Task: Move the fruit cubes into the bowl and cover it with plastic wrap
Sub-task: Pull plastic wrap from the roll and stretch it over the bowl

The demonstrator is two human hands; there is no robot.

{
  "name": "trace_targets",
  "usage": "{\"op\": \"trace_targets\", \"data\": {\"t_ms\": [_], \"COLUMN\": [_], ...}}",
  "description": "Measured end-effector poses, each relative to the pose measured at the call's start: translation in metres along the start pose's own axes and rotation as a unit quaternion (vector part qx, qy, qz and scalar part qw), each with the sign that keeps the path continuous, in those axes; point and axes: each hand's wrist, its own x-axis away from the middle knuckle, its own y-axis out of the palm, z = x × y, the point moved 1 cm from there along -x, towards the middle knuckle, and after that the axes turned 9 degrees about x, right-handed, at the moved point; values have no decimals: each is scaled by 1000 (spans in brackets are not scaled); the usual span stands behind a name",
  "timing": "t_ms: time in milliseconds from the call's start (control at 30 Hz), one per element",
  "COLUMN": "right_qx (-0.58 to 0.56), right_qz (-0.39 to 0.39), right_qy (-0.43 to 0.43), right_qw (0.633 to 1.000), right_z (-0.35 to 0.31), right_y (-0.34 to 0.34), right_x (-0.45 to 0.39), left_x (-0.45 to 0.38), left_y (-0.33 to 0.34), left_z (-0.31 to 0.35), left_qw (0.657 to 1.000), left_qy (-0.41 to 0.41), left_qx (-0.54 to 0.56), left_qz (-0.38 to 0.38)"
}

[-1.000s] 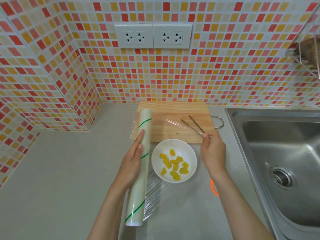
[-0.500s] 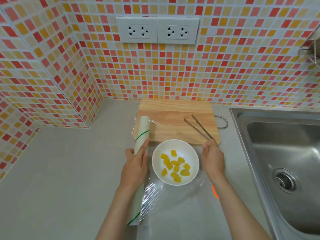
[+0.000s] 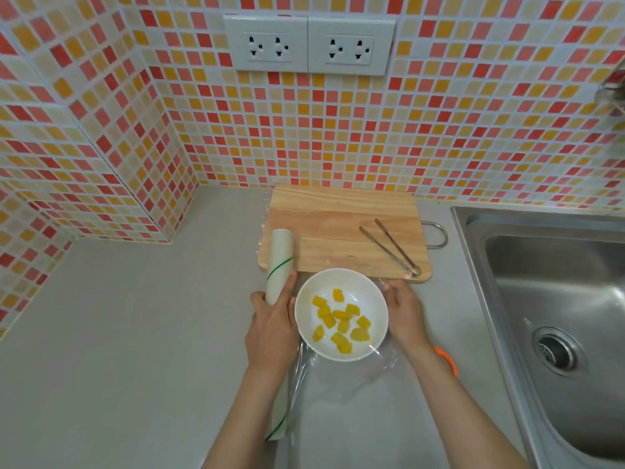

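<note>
A white bowl (image 3: 341, 282) stands on the grey counter just in front of the wooden cutting board (image 3: 338, 214). Several yellow fruit cubes (image 3: 341, 321) lie inside it. Clear plastic wrap (image 3: 345, 377) is stretched over the bowl and spreads onto the counter toward me. My left hand (image 3: 270, 330) grips the white roll of wrap (image 3: 279, 262) left of the bowl, lying flat on the counter. My right hand (image 3: 404, 311) presses the film's edge down against the bowl's right side.
Metal tongs (image 3: 389, 247) lie on the board's right part. A steel sink (image 3: 554, 316) fills the right side. An orange object (image 3: 448, 360) peeks out behind my right forearm. The tiled wall with two sockets (image 3: 309, 45) stands behind the board.
My left hand lowered the roll beside the bowl. My right hand came down from the tongs' end to the bowl's right rim, drawing the film over the bowl.
</note>
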Motion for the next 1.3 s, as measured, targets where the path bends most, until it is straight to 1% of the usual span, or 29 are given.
{"op": "trace_targets", "data": {"t_ms": [100, 200, 267, 333, 367, 433, 467, 500, 533, 567, 600, 633, 667, 733, 767, 800, 867, 933, 1167, 1233, 1300], "right_qx": [14, 47, 55, 66, 97, 213, 243, 233, 190, 138, 77, 19, -30, -93, -109, -123, -133, -109, -93, -135, -208], "right_qz": [-28, -25, -19, -45, -66, -86, -61, -23, 16, 44, 42, 7, -45, -142, -171, -184, -185, -184, -200, -221, -244], "right_qy": [-12, -28, -22, -2, 2, -24, -29, -35, -53, -94, -139, -172, -188, -167, -143, -124, -102, -84, -9, 22, 52], "right_qw": [999, 998, 998, 997, 993, 973, 968, 972, 980, 985, 986, 985, 981, 971, 969, 967, 968, 973, 975, 966, 946], "right_z": [-1, 1, 5, 3, 3, 1, 2, 0, -2, -9, -16, -25, -33, -40, -39, -35, -27, -22, -23, -25, -23], "right_y": [1, 2, 3, 4, 2, -4, -10, -18, -25, -32, -34, -34, -30, -17, -10, -4, 4, 8, 11, 11, 12], "right_x": [-3, -1, 1, 3, 2, -2, -5, -8, -11, -12, -13, -13, -12, -10, -10, -11, -13, -15, -12, -12, -10], "left_x": [1, 1, 0, 0, 0, 0, 0, 0, -1, -1, -2, -2, -2, -2, -3, -2, -2, -1, 0, 1, 1], "left_y": [-1, -2, -2, -3, -3, -4, -4, -5, -5, -4, -4, -3, -2, -2, -2, -1, -1, 0, 0, -1, -1], "left_z": [1, 1, 2, 2, 1, -1, -3, -5, -6, -7, -7, -7, -6, -7, -8, -8, -8, -6, -6, -4, -4], "left_qw": [1000, 1000, 1000, 1000, 1000, 1000, 1000, 1000, 1000, 1000, 1000, 1000, 1000, 1000, 1000, 1000, 1000, 999, 999, 999, 999], "left_qy": [1, -2, -5, -8, -10, -10, -8, -5, -2, 1, 3, 4, 4, 3, 0, -5, -12, -21, -27, -27, -24], "left_qx": [-10, -11, -8, -5, -2, 8, 11, 15, 19, 21, 22, 21, 21, 20, 18, 15, 3, -9, -16, -14, -13], "left_qz": [-6, -7, -11, -12, -11, -5, 1, 8, 13, 15, 14, 9, 6, 6, 10, 16, 27, 34, 34, 33, 34]}}
